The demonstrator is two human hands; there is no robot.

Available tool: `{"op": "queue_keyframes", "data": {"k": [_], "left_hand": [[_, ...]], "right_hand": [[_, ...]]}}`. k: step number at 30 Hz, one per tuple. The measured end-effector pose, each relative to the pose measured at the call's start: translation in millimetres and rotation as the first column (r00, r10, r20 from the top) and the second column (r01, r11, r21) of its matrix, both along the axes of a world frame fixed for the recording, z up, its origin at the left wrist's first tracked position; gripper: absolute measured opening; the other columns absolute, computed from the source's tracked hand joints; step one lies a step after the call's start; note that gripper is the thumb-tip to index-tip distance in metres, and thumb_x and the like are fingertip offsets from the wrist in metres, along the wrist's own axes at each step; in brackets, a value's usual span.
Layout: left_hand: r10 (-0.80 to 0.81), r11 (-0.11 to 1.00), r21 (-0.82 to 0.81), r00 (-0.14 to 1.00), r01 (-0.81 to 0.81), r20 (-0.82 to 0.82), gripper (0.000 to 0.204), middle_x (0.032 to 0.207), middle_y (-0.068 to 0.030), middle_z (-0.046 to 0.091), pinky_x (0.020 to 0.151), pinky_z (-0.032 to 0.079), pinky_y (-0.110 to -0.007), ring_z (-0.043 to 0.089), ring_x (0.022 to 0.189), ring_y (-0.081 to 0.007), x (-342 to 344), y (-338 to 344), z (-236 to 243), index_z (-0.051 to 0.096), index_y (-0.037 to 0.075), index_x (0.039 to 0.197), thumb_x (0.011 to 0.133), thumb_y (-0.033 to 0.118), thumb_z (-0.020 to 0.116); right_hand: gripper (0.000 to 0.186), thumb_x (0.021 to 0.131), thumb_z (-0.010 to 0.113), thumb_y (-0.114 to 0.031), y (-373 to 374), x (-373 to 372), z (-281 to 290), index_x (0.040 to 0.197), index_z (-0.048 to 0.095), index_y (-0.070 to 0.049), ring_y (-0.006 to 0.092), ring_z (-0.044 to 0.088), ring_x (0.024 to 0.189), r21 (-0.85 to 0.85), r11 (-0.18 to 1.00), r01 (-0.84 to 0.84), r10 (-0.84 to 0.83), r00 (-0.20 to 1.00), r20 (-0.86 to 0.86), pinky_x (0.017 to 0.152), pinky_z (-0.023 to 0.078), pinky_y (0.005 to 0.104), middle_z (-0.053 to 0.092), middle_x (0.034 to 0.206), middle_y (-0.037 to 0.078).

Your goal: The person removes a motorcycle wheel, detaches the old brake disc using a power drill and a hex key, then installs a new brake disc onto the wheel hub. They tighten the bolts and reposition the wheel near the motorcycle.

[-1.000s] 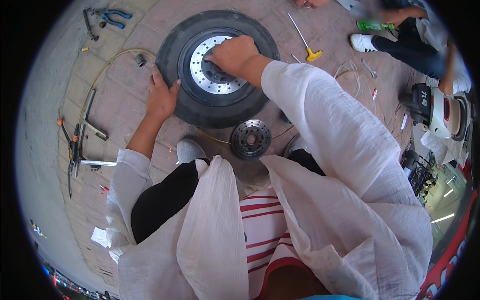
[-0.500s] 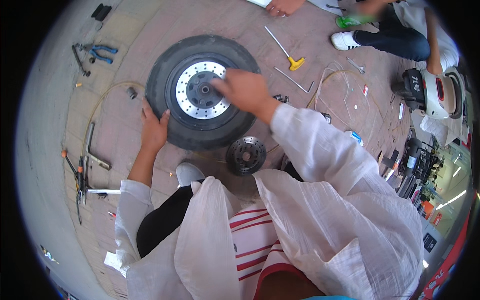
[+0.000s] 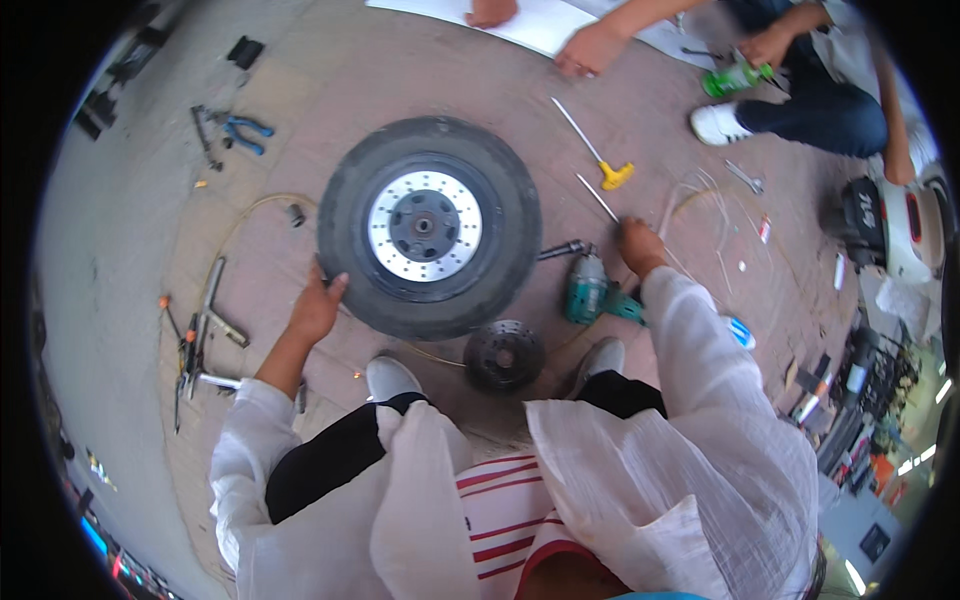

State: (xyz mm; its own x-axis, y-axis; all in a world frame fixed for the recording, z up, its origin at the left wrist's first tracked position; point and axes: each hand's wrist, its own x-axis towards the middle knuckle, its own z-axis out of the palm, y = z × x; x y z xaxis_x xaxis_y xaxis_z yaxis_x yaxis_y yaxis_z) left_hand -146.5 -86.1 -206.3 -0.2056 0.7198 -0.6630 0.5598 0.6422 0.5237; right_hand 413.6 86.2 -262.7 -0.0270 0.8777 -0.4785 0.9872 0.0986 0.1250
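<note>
A scooter wheel [image 3: 430,310] with a black tyre lies flat in front of me, its drilled silver brake disc [image 3: 465,227] facing up. My left hand [image 3: 315,306] grips the tyre's near left edge, thumb on the sidewall, with some fingertips hidden at the rim. Right of the wheel, my right hand [image 3: 641,247] is closed over the bent end of an L-shaped hex key [image 3: 598,198], whose long shaft points to the far left. Beside that hand lies a green cordless impact wrench [image 3: 586,288] with a dark socket extension [image 3: 560,250]. A darker loose brake disc [image 3: 505,356] lies between my feet.
A yellow T-handle wrench [image 3: 618,176] lies beyond the hex key. On the left are blue-handled pliers [image 3: 247,132], a socket [image 3: 296,215] and several long tools [image 3: 203,325]. A co-worker holds a green bottle [image 3: 735,79]; other hands [image 3: 590,48] touch a white sheet [image 3: 530,25].
My right hand has left the wheel's hub and moved right onto the hex key. The impact wrench, mostly hidden before, now shows. The left hand stays at the tyre; the view has shifted.
</note>
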Motion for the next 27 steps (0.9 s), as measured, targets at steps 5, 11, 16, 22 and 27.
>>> {"op": "queue_keyframes", "data": {"k": [5,11,16,22,27], "left_hand": [[-0.009,0.999,0.043,0.997,0.012,-0.075,0.088,0.133,-0.0381,0.045,0.105,0.038,-0.041,0.047,0.126,-0.0434,10.7,5.3,17.1,0.019,-0.018,0.140,0.090,0.043,0.058],[0.073,0.996,0.051,0.995,-0.069,-0.071,0.090,0.131,-0.0393,0.044,0.105,0.038,-0.040,0.046,0.127,-0.0430,24.3,16.1,14.1,0.018,-0.020,0.138,0.087,0.039,0.064],[0.098,0.989,0.116,0.995,-0.095,-0.023,0.089,0.134,-0.0396,0.041,0.106,0.037,-0.040,0.045,0.128,-0.0433,23.1,6.5,0.7,0.017,-0.020,0.139,0.089,0.038,0.062],[0.108,0.989,0.102,0.994,-0.106,-0.014,0.089,0.134,-0.0406,0.041,0.106,0.037,-0.041,0.045,0.128,-0.0448,20.8,6.9,-5.0,0.014,-0.019,0.138,0.089,0.038,0.062],[0.077,0.992,0.104,0.996,-0.072,-0.048,0.090,0.132,-0.0415,0.042,0.105,0.038,-0.041,0.045,0.126,-0.0462,20.9,8.5,-2.2,0.012,-0.019,0.139,0.089,0.038,0.062]], "right_hand": [[0.020,0.085,0.061,-0.012,9.8,-63.5,87.2,0.101,0.056,-0.002,0.0269,0.066,0.077,0.074,0.993,-0.093,0.118,0.856,-0.503,0.071,0.054,0.0393,0.067,0.085,0.013],[0.020,0.097,0.055,-0.018,9.6,-207.3,160.7,0.108,0.054,-0.001,0.0125,0.059,0.072,-0.565,0.810,-0.156,-0.536,0.193,-0.822,0.065,0.051,0.0268,0.065,0.093,0.008],[0.017,0.097,0.053,-0.014,13.7,-253.9,140.4,0.104,0.051,0.001,0.0137,0.060,0.070,-0.564,0.788,-0.249,-0.505,0.265,-0.822,0.063,0.051,0.0277,0.065,0.089,0.011],[0.018,0.096,0.052,-0.013,15.5,-270.5,139.2,0.103,0.050,0.003,0.0143,0.060,0.067,-0.538,0.802,-0.258,-0.465,0.294,-0.835,0.061,0.051,0.0280,0.065,0.087,0.012],[0.019,0.096,0.053,-0.013,19.1,-294.7,141.7,0.104,0.050,0.004,0.0144,0.060,0.067,-0.498,0.824,-0.270,-0.446,0.231,-0.864,0.061,0.051,0.0272,0.065,0.088,0.013]]}}
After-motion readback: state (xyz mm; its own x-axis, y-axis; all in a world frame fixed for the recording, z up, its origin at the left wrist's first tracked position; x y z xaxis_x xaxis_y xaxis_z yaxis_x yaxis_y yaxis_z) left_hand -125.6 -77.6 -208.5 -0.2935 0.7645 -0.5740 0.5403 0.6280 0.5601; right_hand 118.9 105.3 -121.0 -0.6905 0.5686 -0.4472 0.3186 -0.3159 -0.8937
